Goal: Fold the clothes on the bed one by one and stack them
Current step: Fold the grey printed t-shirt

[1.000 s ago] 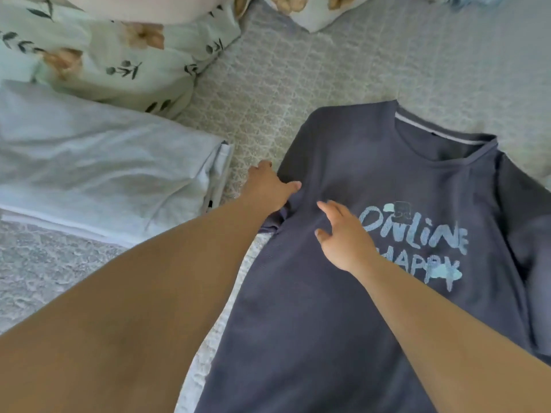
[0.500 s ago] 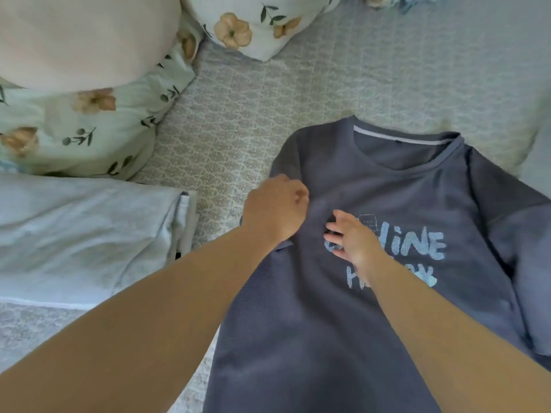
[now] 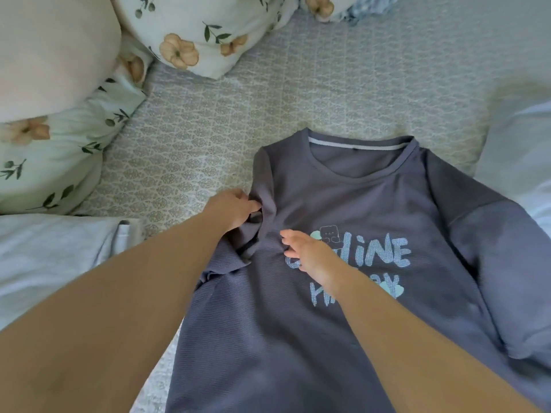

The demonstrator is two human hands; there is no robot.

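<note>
A dark grey-blue T-shirt [image 3: 343,323] with pale blue lettering lies face up on the bed, neck pointing away from me. My left hand [image 3: 231,208] grips the bunched left sleeve at the shirt's left shoulder. My right hand [image 3: 307,251] rests flat on the chest, fingers spread, partly covering the print. The right sleeve lies spread out to the right. A folded pale blue garment [image 3: 53,260] sits on the bed at the left.
Floral pillows [image 3: 53,162] and a plain cream pillow [image 3: 50,55] crowd the upper left. Another floral pillow [image 3: 202,34] lies at the top. A white cloth [image 3: 524,150] lies at the right edge. The patterned bedspread [image 3: 298,93] shows between them.
My left hand closed on the left sleeve and gathered it toward the shirt's body. My right hand settled onto the chest print. The view shifted so the shirt sits lower in frame.
</note>
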